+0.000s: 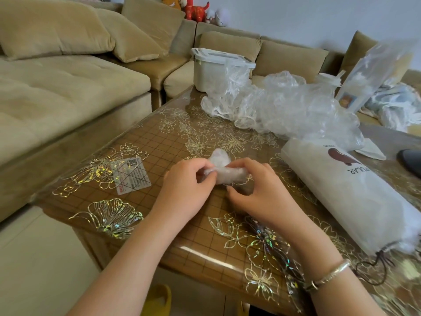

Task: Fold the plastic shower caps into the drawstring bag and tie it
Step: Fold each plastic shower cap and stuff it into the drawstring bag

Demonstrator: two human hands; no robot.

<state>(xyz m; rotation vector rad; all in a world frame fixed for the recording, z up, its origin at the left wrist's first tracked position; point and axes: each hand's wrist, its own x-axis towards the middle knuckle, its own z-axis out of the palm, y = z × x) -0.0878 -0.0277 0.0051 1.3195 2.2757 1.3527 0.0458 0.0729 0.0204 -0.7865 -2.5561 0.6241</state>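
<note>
A small folded clear plastic shower cap (224, 171) sits between my two hands just above the table. My left hand (190, 188) pinches its left end with thumb and fingers. My right hand (257, 190) curls round its right end. A loose heap of crumpled clear shower caps (280, 106) lies further back on the table. The white drawstring bag (348, 192) lies on its side at the right, stuffed full, with its dark cord (376, 267) trailing from the near end.
The brown table (193, 229) has a clear flower-printed cover and a small label (132, 175). A white lidded bin (214, 69) stands at the far edge. A clear packet (373, 74) leans at the back right. A beige sofa (68, 87) runs along the left.
</note>
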